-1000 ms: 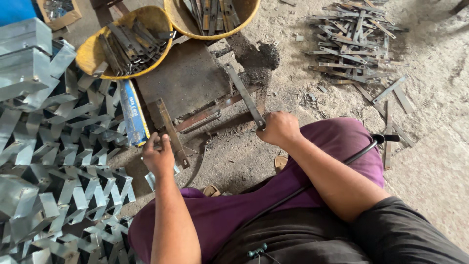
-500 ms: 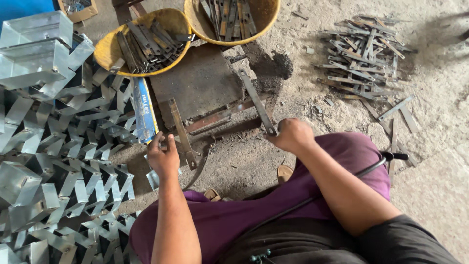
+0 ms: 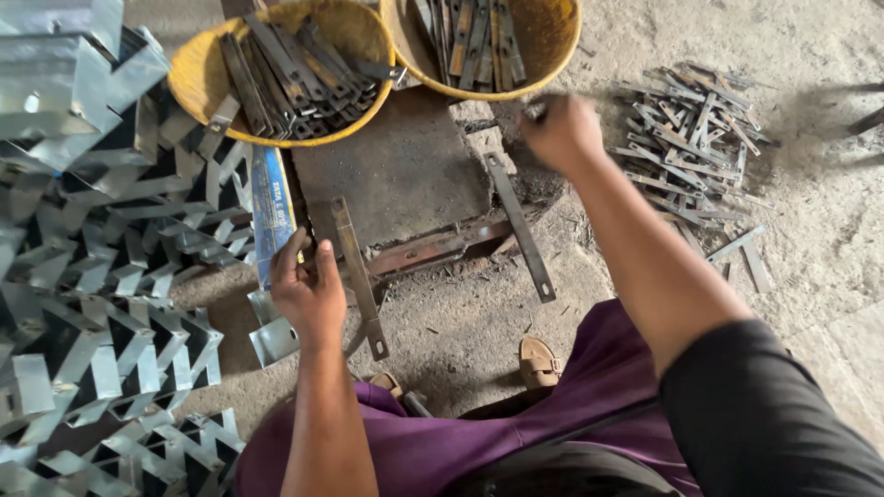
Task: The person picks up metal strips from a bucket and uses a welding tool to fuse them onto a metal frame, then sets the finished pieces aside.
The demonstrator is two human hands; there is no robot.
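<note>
r hand (image 3: 562, 129) has left the lever bar (image 3: 521, 225), now up by rear yellow basin (image 3: 552, 46), blurred, grip n/a. l hand (image 3: 308, 290) fingers hold flat strip (image 3: 357, 276) at press block (image 3: 396, 175). feeding step; nxt needs strip seated.

Left hand (image 3: 308, 290) on metal strip (image 3: 357, 276)

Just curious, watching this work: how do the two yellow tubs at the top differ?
The left tub shows nearly whole, while the right tub is cut off by the picture's top edge. The left tub's dark metal strips lie fanned and criss-crossed; the right tub's strips lie mostly parallel. The person's right hand hovers just below the right tub; the left hand is well below the left tub. Both are round and yellow.
</note>
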